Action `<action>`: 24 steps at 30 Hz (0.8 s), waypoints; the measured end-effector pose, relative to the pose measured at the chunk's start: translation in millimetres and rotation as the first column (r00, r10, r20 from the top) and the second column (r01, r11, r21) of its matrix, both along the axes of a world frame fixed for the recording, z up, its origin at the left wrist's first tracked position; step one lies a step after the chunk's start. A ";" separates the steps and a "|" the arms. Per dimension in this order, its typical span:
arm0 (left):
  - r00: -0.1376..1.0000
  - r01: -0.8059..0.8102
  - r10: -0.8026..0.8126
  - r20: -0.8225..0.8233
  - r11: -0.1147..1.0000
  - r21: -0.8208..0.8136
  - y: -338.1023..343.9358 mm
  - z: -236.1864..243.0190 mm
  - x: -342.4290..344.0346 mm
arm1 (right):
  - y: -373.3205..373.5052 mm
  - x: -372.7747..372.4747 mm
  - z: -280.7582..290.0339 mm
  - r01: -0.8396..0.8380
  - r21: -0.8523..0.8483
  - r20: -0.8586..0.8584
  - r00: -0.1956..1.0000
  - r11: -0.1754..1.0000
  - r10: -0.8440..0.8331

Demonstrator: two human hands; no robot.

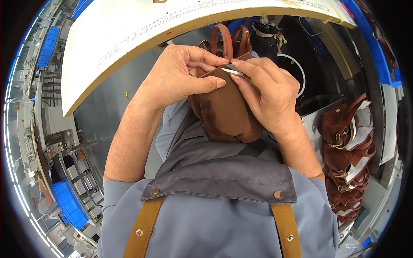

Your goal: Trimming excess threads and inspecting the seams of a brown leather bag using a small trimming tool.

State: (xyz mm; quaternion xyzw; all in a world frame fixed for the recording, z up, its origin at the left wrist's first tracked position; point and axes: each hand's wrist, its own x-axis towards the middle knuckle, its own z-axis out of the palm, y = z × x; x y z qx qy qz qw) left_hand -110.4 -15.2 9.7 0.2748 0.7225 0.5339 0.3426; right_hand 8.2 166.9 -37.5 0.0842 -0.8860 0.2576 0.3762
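On my lap rests a brown handbag (230, 114), its smooth body toward me and its two handles (222, 41) standing up on the far side. My left hand (178, 75) is closed on the bag's upper edge, thumb pressed on the near face and fingers behind it. Between the fingers of my right hand (269, 88) is a small silver bladed tool (232, 72); its pointed end lies at the bag's edge beside my left fingertips. The rest of the tool is hidden in my palm, so its exact kind does not show.
A white table (129, 30) with a ruler scale along its edge curves across the far side. To my right, several brown handbags (346, 142) are stacked. Blue bins (71, 204) stand at the left, near metal racks. Beyond my lap hangs a dark bundle (266, 38) with pale straps.
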 end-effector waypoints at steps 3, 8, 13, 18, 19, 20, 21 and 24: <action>1.000 0.001 -0.001 0.014 1.000 0.001 0.0 -3.0 -1.3 | -2.8 0.0 -6.2 0.022 0.014 -0.022 1.000 1.000 -0.022; 0.999 0.025 -0.025 0.037 1.000 -0.006 1.3 0.9 0.5 | 3.3 -4.6 -7.5 -0.027 -0.032 -0.051 0.998 0.999 0.025; 0.994 0.009 -0.015 0.113 0.999 0.053 -0.6 -4.1 0.3 | 11.5 3.2 -0.1 -0.025 -0.136 0.019 0.999 0.990 0.028; 0.996 0.015 -0.017 0.090 1.000 0.017 0.6 -3.2 0.0 | 12.0 4.5 2.9 -0.084 -0.134 0.033 0.996 0.987 0.089; 0.996 0.017 -0.018 0.090 1.000 0.016 1.0 -2.5 -0.4 | 12.6 4.5 3.5 -0.086 -0.130 0.036 0.995 0.988 0.091; 0.997 0.029 -0.031 0.074 0.999 0.022 1.4 -2.0 -0.7 | 13.2 5.3 5.1 -0.084 -0.130 0.036 0.995 0.988 0.089; 0.997 0.039 -0.040 0.058 0.999 0.026 1.3 -2.2 -0.6 | 13.7 6.6 6.7 -0.075 -0.125 0.062 0.995 0.989 0.084; 0.996 0.037 -0.041 0.084 0.998 0.049 1.1 -4.4 0.0 | 14.8 7.5 7.8 -0.067 -0.108 0.088 0.993 0.992 0.077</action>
